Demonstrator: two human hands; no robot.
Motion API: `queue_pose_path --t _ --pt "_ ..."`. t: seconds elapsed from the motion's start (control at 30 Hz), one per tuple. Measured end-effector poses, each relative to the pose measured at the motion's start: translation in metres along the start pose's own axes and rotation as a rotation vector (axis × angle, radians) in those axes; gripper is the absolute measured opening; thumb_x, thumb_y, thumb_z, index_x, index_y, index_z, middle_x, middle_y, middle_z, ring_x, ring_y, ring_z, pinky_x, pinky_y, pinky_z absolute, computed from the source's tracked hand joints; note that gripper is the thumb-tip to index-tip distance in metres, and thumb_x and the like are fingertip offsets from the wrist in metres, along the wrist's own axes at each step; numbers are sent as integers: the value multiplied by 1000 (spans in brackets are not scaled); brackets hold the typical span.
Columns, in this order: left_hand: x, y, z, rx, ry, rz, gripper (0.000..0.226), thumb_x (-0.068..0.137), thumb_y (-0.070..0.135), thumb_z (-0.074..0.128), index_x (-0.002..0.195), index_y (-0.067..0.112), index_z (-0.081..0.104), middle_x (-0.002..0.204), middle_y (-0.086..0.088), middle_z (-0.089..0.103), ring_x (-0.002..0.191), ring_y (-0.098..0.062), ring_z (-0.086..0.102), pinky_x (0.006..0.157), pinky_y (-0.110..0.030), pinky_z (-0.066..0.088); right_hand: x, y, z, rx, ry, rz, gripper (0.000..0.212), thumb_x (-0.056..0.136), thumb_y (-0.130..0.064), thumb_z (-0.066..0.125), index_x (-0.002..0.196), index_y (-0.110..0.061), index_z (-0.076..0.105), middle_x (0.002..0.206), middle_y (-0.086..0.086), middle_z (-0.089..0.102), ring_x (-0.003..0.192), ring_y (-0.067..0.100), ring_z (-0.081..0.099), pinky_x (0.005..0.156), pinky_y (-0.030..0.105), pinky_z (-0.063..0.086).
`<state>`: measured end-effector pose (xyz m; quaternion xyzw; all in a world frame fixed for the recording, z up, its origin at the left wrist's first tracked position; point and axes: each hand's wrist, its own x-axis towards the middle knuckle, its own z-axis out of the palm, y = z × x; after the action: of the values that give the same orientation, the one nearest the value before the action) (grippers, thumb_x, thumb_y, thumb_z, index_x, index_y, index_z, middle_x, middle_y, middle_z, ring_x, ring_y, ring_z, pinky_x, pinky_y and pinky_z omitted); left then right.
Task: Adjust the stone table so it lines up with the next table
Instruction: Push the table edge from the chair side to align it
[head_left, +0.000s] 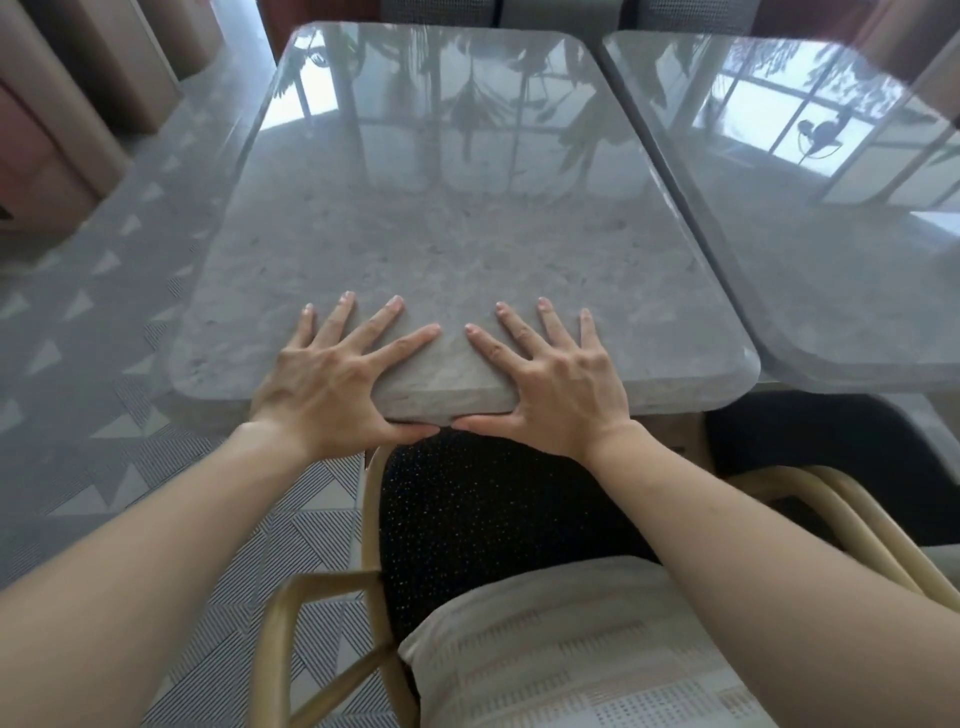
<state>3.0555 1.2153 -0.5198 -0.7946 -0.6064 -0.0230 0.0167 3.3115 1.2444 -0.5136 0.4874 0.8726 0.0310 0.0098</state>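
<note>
Left hand (332, 374): fingers spread flat on the near edge of the stone table (457, 218), thumb hooked under the rim; clamped on the slab's lip. Right hand (561, 382): mirror of the left, just beside it, fingers splayed on top, thumb beneath the same edge; likewise gripping the lip.

Stone table: grey bench directly ahead of the hands. Thick slab, rounded corners, rounded rim. Surface mottled and pitted near the hands, glossy farther off, where it reflects window panes and hanging foliage. Judged heavy, rigid and unyielding; likely to resist sliding and to move in jerks. Polished top judged slippery under flat palms, so the under-rim thumb hold is the better purchase. Corners may chip if struck.

Next table (831, 223): right of the stone table, same grey stone and finish, a narrow gap between the two. Its near edge appears to sit slightly out of line with the stone table's, though lens distortion makes this uncertain.

Chair (498, 509): below the stone table's near edge, dark speckled seat, pale curved wooden frame.

Floor (104, 322): left of the stone table, grey tiles with triangle and stripe patterns.
</note>
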Motion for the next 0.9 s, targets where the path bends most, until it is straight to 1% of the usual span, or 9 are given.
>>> queue_pose_path --t 0.2,0.33,0.43,0.6,0.7,0.77,0.8,0.87,0.9 --pt "12 -2 1 -21 28 -9 113 61 112 25 162 61 15 178 6 27 163 -45 30 130 -70 20 9 8 2 -3 22 14 109 75 -101 19 168 -45 29 178 3 35 163 47 34 127 76 26" --pt "10 -3 3 -34 30 -16 113 62 111 32 162 63 11 179 8 25 164 -43 27 131 -69 19 8 8 3 4 50 14 106 77 -100 28 167 -44 33 176 5 38 161 48 36 126 76 27" --pt "11 -4 4 -32 32 -14 112 63 110 30 162 62 10 179 8 23 165 -43 26 131 -69 19 9 8 7 5 103 8 105 77 -100 30 166 -43 37 174 6 41 159 48 40 125 76 30" --pt "11 -4 2 -102 37 -10 110 63 109 33 160 60 22 178 7 28 164 -44 27 131 -70 18 7 6 8 34 149 23 104 77 -99 35 162 -40 46 168 7 51 155 49 47 123 77 34" --pt "9 -5 -1 -175 55 -15 105 66 111 30 157 59 28 175 11 33 164 -42 29 131 -69 18 8 4 3 132 122 73 104 76 -98 39 163 -40 44 173 3 45 161 44 39 129 73 25" --pt "7 -6 -6 -291 87 5 100 71 109 22 155 57 33 174 13 35 163 -36 32 132 -68 16 9 -4 -7 336 99 174 97 81 -90 54 164 -40 40 177 -1 37 167 35 30 135 67 13" --pt "6 -7 -11 -406 108 12 94 75 107 22 152 56 40 173 13 39 162 -31 36 133 -66 15 9 -14 -15 482 141 241 91 86 -80 64 163 -37 43 176 1 37 167 31 30 136 64 12" --pt "6 -8 -25 -767 177 -21 77 81 98 34 139 52 55 164 13 51 155 -20 46 134 -61 17 9 -39 -38 802 345 375 78 91 -63 76 157 -28 53 169 4 48 161 22 41 135 56 25" --pt "5 -11 -37 -1004 226 -68 72 81 97 40 131 49 59 157 16 57 150 -12 50 133 -58 23 8 -55 -55 941 459 422 76 91 -67 74 153 -26 56 164 2 55 156 18 47 132 49 34"
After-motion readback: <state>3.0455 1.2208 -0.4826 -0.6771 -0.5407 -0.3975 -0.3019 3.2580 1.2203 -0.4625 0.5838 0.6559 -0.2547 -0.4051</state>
